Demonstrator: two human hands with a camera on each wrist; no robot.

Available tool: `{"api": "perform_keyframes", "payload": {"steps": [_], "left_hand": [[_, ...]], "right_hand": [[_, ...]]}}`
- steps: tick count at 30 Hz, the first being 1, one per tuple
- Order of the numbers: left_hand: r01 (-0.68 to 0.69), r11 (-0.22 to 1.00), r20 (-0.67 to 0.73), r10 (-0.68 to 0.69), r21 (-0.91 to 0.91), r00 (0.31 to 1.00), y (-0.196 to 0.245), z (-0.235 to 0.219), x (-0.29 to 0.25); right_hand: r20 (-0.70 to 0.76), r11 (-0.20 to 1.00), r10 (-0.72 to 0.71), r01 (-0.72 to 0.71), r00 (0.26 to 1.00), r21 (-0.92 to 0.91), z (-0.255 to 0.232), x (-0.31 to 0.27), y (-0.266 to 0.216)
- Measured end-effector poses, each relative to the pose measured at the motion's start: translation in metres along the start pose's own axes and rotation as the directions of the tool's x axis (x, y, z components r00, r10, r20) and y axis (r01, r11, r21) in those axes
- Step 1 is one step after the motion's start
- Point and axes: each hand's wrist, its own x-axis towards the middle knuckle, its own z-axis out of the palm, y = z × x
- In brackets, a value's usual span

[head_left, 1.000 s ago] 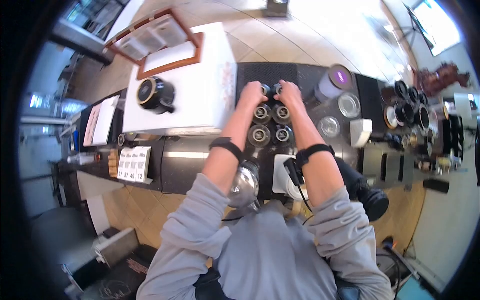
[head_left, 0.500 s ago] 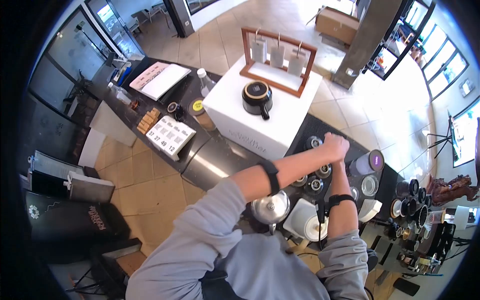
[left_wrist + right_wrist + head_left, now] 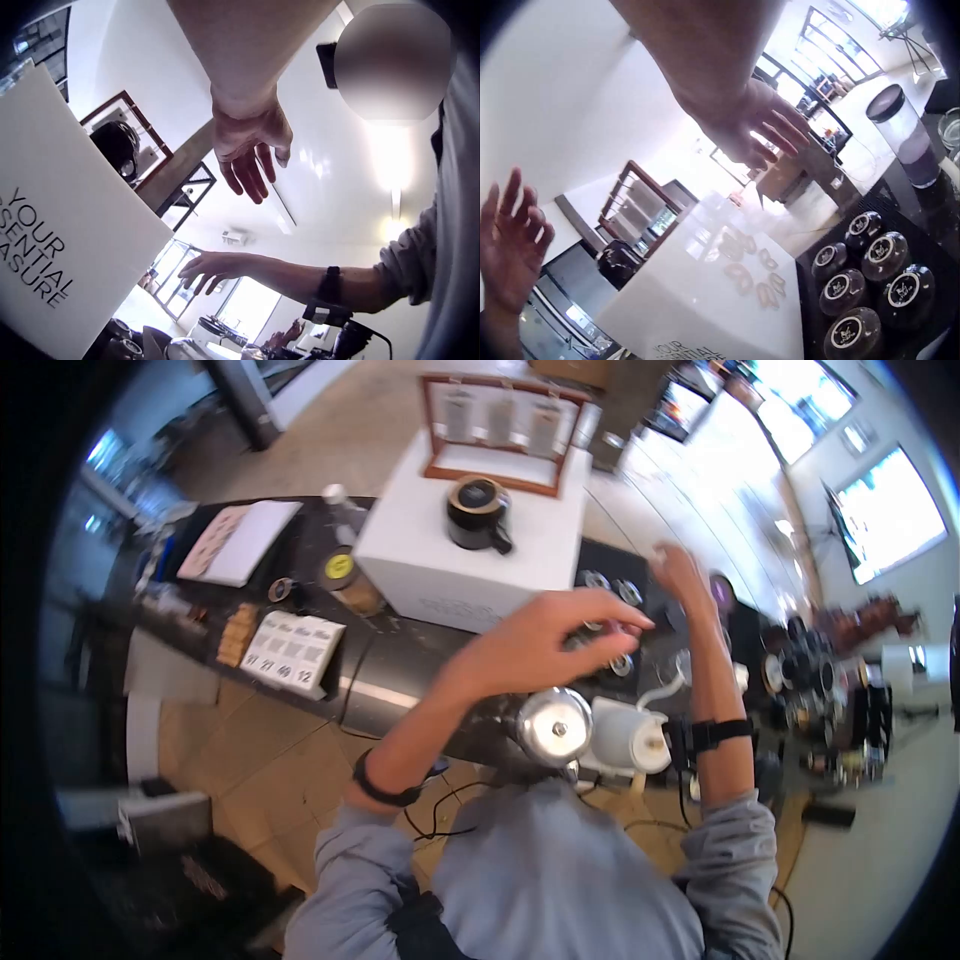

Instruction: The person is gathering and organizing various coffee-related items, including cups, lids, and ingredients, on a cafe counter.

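Note:
Several small dark, see-through cups [image 3: 844, 292] stand upside down in two rows on a black mat, pale logos on their bases. My left hand [image 3: 550, 635] is raised over the table's near side, holding nothing, its fingers relaxed. In the head view it overlaps part of the cup group. Farther out, my right hand [image 3: 680, 572] hovers past the cups' right side with loose, slightly bent fingers and nothing in them. Both hands are apart from the cups in the right wrist view, where the right hand [image 3: 757, 127] shows above the mat's level.
Left of the cups stands a white box [image 3: 475, 585] bearing an upturned black mug [image 3: 477, 510] and a wooden frame [image 3: 500, 435] with hanging packets. A metal kettle [image 3: 555, 728] and a white lidded appliance [image 3: 630, 738] sit close to my body. A purple-lidded canister [image 3: 904, 135] stands right.
Both hands were at the far cups, then came together above the group. Now they are apart and raised, the left drawn back toward me. The head view has turned left.

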Motion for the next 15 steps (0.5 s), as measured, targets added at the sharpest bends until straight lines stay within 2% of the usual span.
{"api": "perform_keyframes", "payload": {"steps": [1, 2, 3, 5, 7, 9, 10, 12, 13, 14, 15], "left_hand": [[0.013, 1.000, -0.004, -0.013, -0.021, 1.000, 0.001, -0.007, -0.014], [0.011, 0.999, -0.062, -0.014, -0.053, 0.998, 0.000, -0.010, -0.028], [0.010, 0.996, -0.119, -0.020, -0.085, 0.993, -0.002, -0.012, -0.041], [-0.026, 0.971, -0.153, -0.011, -0.239, 0.988, -0.013, -0.019, -0.063], [-0.046, 0.959, -0.169, -0.002, -0.281, 0.986, -0.019, -0.022, -0.076], [-0.057, 0.956, -0.195, 0.000, -0.289, 0.981, -0.026, -0.020, -0.084], [-0.050, 0.954, -0.198, -0.010, -0.295, 0.980, -0.027, -0.019, -0.088], [-0.056, 0.953, -0.190, -0.002, -0.298, 0.982, -0.026, -0.014, -0.091], [-0.081, 0.950, -0.171, 0.030, -0.300, 0.985, -0.025, -0.010, -0.093], [-0.158, 0.940, -0.107, 0.131, -0.303, 0.986, -0.029, -0.010, -0.095], [-0.145, 0.935, -0.154, 0.099, -0.325, 0.983, -0.024, -0.001, -0.095]], "right_hand": [[-0.039, 0.999, 0.029, -0.028, 0.999, 0.023, -0.031, -0.017, -0.024], [-0.205, 0.998, -0.055, 0.059, 0.977, 0.015, -0.046, -0.032, -0.035], [-0.189, 0.996, -0.024, 0.039, 0.982, 0.080, -0.066, -0.046, -0.052], [-0.337, 0.974, -0.051, 0.121, 0.940, 0.190, -0.092, -0.075, -0.077], [-0.438, 0.938, -0.079, 0.215, 0.896, 0.271, -0.110, -0.102, -0.096], [-0.448, 0.913, -0.097, 0.259, 0.889, 0.316, -0.127, -0.135, -0.111], [-0.503, 0.870, -0.130, 0.342, 0.855, 0.356, -0.135, -0.153, -0.122], [-0.506, 0.802, -0.289, 0.494, 0.813, 0.335, -0.143, -0.188, -0.124], [-0.526, 0.726, -0.374, 0.594, 0.764, 0.347, -0.148, -0.206, -0.125], [-0.520, 0.680, -0.415, 0.634, 0.747, 0.368, -0.148, -0.224, -0.122], [-0.506, 0.680, -0.429, 0.636, 0.748, 0.364, -0.154, -0.244, -0.121]]}}
